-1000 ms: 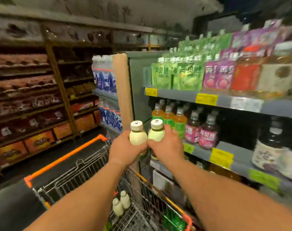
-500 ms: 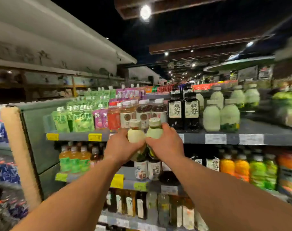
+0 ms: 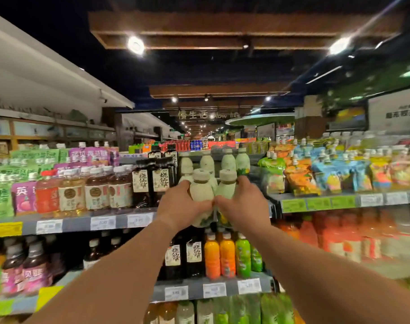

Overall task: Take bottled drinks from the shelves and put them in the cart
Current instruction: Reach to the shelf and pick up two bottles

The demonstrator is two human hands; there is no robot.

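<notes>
At the centre of the frame we hold two pale, cream-coloured plastic bottles with wide off-white caps, side by side and upright, in front of the top shelf. Our left hand (image 3: 180, 204) has its fingers curled round the left pale bottle (image 3: 200, 191), and our right hand (image 3: 245, 203) grips the right pale bottle (image 3: 226, 187) the same way; the two hands touch at the knuckles. Just behind them, a little higher in the frame, more pale bottles of the same kind (image 3: 228, 161) stand on the grey metal shelf (image 3: 77, 224). Left of our hands are dark bottles with cream labels bearing black characters (image 3: 150, 181), then amber tea bottles with white caps (image 3: 94, 192). Below our wrists, on the next shelf down, stand orange juice bottles (image 3: 219, 256) and a green one (image 3: 242, 257). At right, blurred, lie colourful spouted pouches (image 3: 316, 171). The cart is not in view.
</notes>
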